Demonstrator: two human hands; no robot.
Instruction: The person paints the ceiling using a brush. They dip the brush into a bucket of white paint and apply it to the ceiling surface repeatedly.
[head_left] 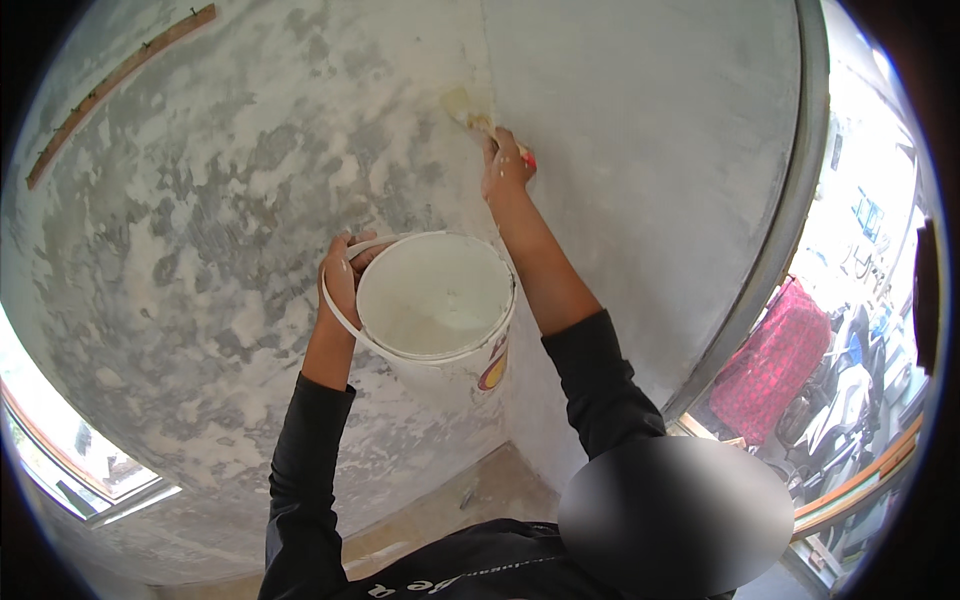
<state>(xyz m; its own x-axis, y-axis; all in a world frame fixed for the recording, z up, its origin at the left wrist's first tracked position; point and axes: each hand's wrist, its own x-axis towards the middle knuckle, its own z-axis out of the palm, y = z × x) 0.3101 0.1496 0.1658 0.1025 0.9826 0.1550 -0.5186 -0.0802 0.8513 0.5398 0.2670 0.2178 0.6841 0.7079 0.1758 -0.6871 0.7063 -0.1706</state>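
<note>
My left hand (343,268) grips the rim side of a white plastic bucket (425,375), where its white handle loops past the wrist. Whitish paint-like liquid shows inside the bucket, and its outer wall carries a coloured print. Higher up and to the right, my right hand (506,166) is closed around a paintbrush (459,104). The brush has pale yellowish bristles and some red at its handle end. Its bristles are at the patchy grey-white wall (250,200), just left of the corner. Whitish specks mark both hands.
A wooden strip with hooks (120,90) is fixed on the wall at upper left. On the right stands a smoother grey wall (640,180), then an opening with a red patterned cover (770,360) and motorbikes (850,400) outside. A window (90,450) is at lower left.
</note>
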